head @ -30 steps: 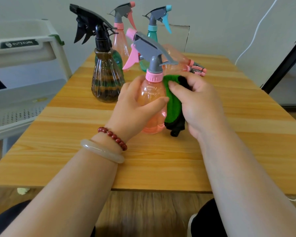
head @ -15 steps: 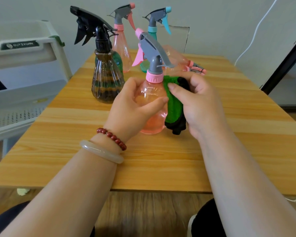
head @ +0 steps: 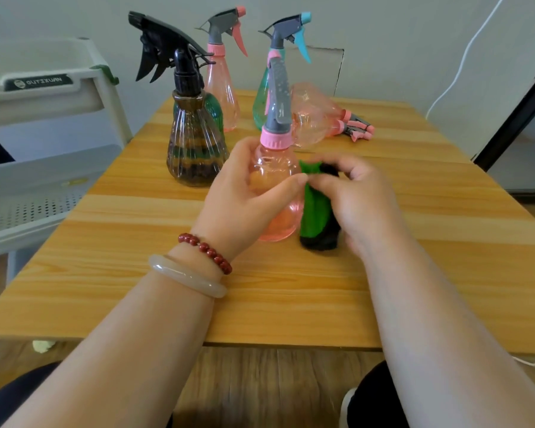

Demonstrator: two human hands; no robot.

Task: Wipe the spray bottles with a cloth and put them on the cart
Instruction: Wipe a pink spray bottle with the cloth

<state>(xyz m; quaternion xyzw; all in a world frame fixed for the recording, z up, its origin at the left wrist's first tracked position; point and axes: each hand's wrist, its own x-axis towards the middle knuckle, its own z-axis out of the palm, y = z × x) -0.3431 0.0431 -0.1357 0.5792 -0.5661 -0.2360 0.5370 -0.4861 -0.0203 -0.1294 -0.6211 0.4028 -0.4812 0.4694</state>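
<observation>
A pink spray bottle with a grey trigger head stands upright on the wooden table in the middle of the view. My left hand grips its body from the left, thumb across the front. My right hand holds a green and black cloth against the bottle's right side. Behind stand a brown bottle with a black trigger, a tall pink bottle and a teal bottle. Another pink bottle lies on its side.
The white cart stands left of the table, with a top tray and a perforated lower shelf. A white cable hangs on the wall at the right. A dark door frame borders the table's right side.
The held pink bottle has turned about its axis, so its trigger now points away from me. The cloth in my right hand has slid lower down the bottle's side.
</observation>
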